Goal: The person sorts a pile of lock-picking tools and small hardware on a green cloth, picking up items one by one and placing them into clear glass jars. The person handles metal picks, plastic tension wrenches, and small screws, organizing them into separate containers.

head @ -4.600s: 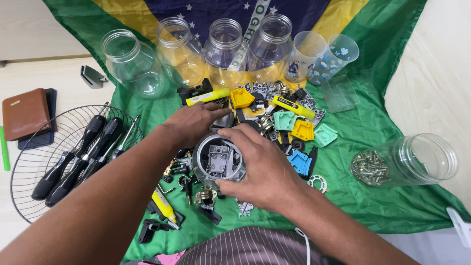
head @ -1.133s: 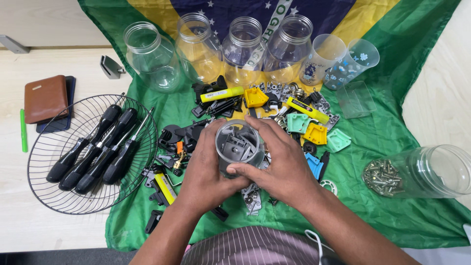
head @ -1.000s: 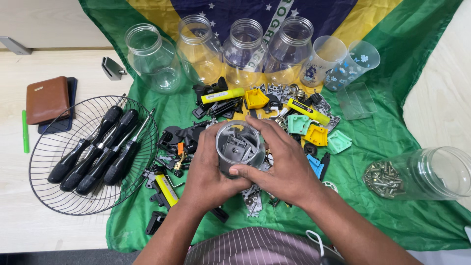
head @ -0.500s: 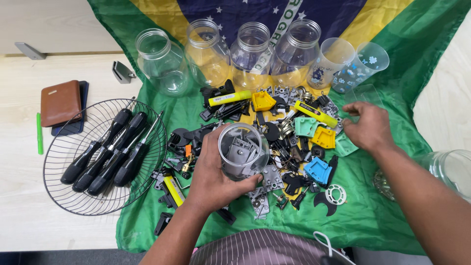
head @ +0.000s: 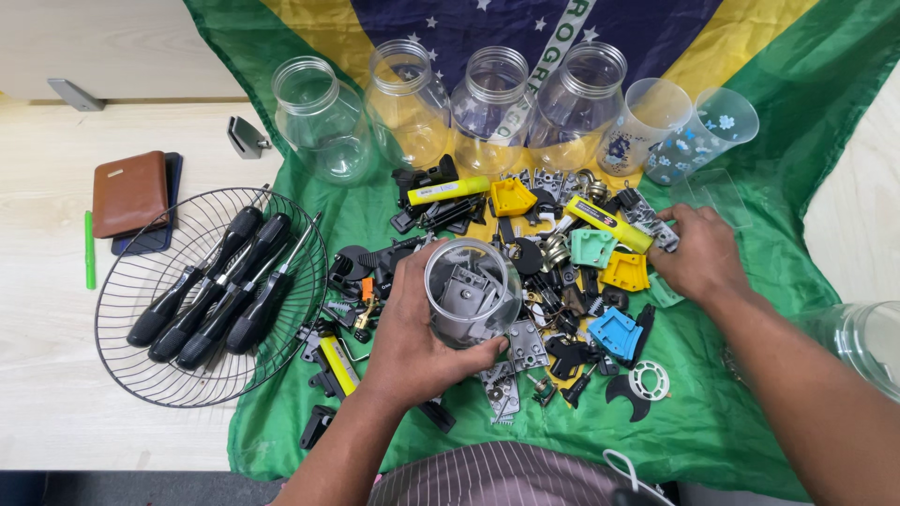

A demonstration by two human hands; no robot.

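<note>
Clear plastic, the short round jar [head: 472, 292] holding grey metal plates is being gripped by the left hand [head: 412, 323], whose fingers are curling around its wall just above the heap of small parts in the middle of the green, yellow and blue flag cloth [head: 375, 201] covering the desk. A second ago both hands were cupping this jar; the right hand [head: 698, 251] has now left it and is reaching toward the right side of the heap, its fingers bent down onto the grey metal bits beside a yellow plastic bracket [head: 625, 271], though whether they are pinching one cannot be told. This suggests that the left hand is now carrying the jar alone while the right is gathering further pieces. Four empty clear jars [head: 494, 103] and two clear cups [head: 670, 126] are standing along the cloth's far edge, and another jar [head: 867, 342] is lying at its right edge. A round wire basket [head: 202, 300] of black-handled screwdrivers is resting at the cloth's left edge, with a brown leather wallet [head: 129, 192] beyond it. Tangled black, yellow and teal parts are crowding the reach.
</note>
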